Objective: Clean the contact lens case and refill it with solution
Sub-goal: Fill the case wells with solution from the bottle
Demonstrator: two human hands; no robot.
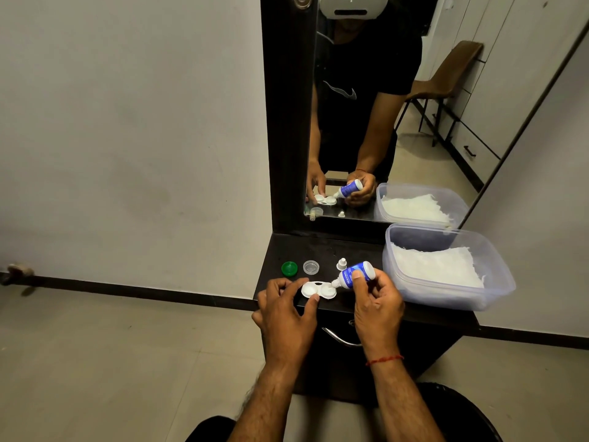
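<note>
A white two-well contact lens case (319, 289) lies open on the dark dressing-table top (306, 247). My left hand (287, 309) steadies the case at its left end with fingertips. My right hand (376, 301) grips a small blue-and-white solution bottle (355, 275), tipped on its side with the nozzle over the case's right well. Behind the case lie a green cap (289, 268), a clear cap (311, 267) and the bottle's small white cap (341, 264).
A clear plastic tub (497, 282) holding white tissue stands on the table's right side, close to my right hand. A mirror (382, 106) rises behind the table. A drawer handle (339, 338) sits below the front edge. A pale wall is at left.
</note>
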